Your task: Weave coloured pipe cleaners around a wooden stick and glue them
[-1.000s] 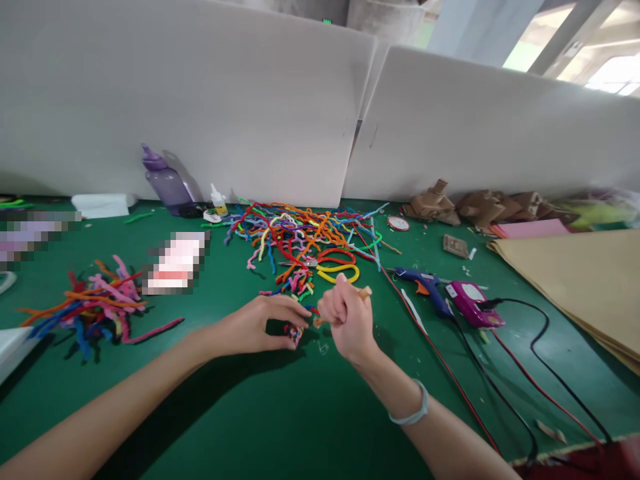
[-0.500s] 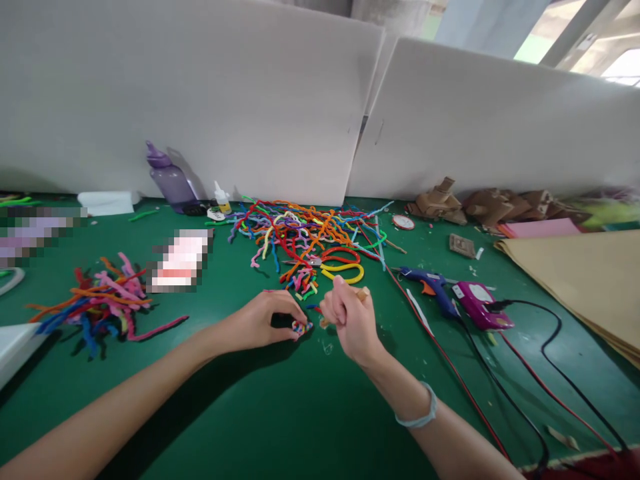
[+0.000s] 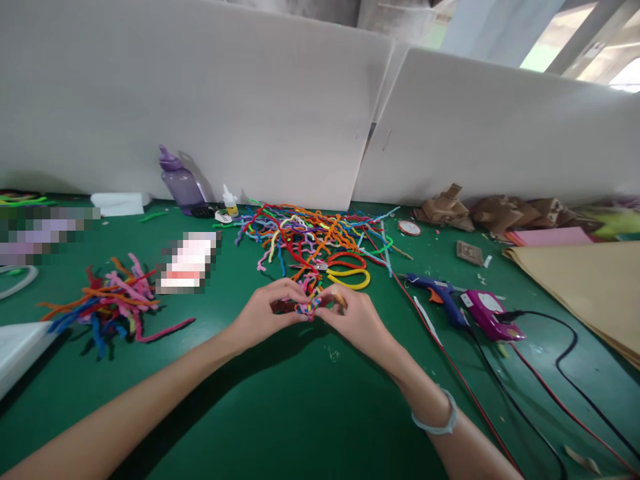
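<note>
Left hand [image 3: 270,309] and right hand [image 3: 357,317] are pinching a small multicoloured fuzzy bundle [image 3: 309,307], the right also holding a tan rod [image 3: 341,301]

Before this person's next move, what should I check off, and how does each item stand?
1. Piece steadied: ok; left hand and right hand both grip the small multicoloured fuzzy piece.
2. Right hand free of other items: not ok; a tan, wooden-looking piece shows in it.
3. Metal scissors with red and yellow handles set down: ok; lying just beyond the hands.
4. Blue plastic glue gun clear of the hands: ok; lying apart, beyond the right hand.
5. Glue gun cold: cannot tell.
6. Fuzzy piece's full shape: cannot tell; fingers cover part.
</note>
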Demonstrator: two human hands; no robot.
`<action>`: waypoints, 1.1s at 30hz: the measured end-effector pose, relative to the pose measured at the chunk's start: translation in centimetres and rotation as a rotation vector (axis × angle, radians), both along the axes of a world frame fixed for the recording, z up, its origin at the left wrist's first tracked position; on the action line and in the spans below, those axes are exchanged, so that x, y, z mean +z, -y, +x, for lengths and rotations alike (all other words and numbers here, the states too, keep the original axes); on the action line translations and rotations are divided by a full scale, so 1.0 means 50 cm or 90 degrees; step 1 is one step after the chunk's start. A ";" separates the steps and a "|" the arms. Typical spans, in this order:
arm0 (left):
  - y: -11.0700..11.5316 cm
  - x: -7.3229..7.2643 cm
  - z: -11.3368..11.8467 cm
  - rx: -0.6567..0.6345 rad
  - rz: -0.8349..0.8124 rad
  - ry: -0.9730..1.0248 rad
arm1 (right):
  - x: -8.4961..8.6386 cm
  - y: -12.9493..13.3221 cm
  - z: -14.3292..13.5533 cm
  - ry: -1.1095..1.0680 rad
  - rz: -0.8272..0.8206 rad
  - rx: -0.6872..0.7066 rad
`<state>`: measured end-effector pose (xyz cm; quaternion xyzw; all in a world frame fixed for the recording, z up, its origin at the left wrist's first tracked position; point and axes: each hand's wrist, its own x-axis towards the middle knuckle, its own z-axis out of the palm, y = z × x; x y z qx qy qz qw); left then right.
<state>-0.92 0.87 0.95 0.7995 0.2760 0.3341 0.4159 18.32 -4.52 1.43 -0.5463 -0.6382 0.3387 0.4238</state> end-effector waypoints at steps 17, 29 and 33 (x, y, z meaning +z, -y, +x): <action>0.015 -0.003 0.002 0.084 0.009 0.008 | 0.000 0.007 -0.002 -0.029 0.123 0.017; 0.030 -0.004 0.009 0.074 0.086 0.012 | -0.007 0.011 -0.015 -0.059 0.059 -0.007; 0.031 0.001 0.010 0.063 0.092 0.014 | -0.009 0.010 -0.019 -0.063 0.094 0.011</action>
